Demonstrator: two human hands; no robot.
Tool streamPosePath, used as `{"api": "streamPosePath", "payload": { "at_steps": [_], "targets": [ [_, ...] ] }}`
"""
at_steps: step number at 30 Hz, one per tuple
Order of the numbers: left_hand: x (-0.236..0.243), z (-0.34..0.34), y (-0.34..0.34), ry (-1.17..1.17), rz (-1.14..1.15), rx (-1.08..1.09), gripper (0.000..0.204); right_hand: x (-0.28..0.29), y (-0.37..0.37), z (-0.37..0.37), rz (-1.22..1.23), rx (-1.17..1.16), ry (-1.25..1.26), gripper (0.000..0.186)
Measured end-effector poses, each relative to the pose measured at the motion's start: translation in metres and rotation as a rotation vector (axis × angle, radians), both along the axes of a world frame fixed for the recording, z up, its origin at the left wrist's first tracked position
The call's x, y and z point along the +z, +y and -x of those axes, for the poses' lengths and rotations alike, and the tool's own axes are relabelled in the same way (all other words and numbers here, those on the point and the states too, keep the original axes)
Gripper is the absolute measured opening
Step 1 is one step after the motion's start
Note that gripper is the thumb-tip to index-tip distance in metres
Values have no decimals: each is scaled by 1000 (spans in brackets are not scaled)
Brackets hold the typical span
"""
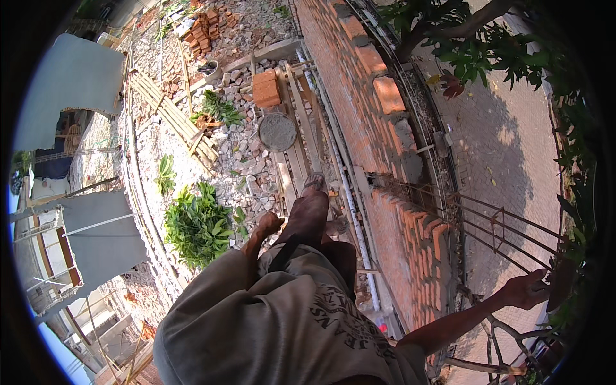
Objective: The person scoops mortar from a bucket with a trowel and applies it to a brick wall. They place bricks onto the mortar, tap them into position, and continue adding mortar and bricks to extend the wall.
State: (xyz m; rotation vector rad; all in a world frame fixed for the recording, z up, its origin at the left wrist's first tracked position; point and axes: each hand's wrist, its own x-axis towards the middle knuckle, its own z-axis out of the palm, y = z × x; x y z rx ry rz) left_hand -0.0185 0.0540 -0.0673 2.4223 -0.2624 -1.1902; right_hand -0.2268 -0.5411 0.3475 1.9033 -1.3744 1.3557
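Note:
My left hand (pixel 269 223) hangs beside my left knee, its fingers curled into a fist with nothing visible in it. My right arm reaches out past the brick wall (pixel 410 256). At its end my right hand (pixel 525 290) is closed, close to the ends of the steel reinforcing bars (pixel 494 221). A dark reddish-brown flat thing (pixel 562 282) lies against its fingers in shadow; its kind cannot be made out. Ahead of my foot, a round tub of grey mortar (pixel 277 132) stands on wooden planks (pixel 296 168). A stack of orange bricks (pixel 265 88) sits just beyond it.
Fresh mortar and loose bricks (pixel 388 95) top the farther wall section. Rubble (pixel 250 163) covers the ground at left, with bamboo poles (pixel 173 115) and a leafy bush (pixel 199 224). Paving (pixel 494 141) runs beyond the wall, under tree branches (pixel 468 29). A bucket (pixel 210 69) stands farther off.

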Motion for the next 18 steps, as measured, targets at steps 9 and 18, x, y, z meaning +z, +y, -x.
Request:
{"api": "streamPosePath", "payload": {
  "at_steps": [9, 18],
  "targets": [
    [-58, -61, 11, -317, 23, -486, 19, -10, -13, 17, 71, -71, -92, 48],
    [-44, -210, -24, -72, -88, -231, 42, -6, -21, 59, 53, -218, 12, 26]
  ]
}}
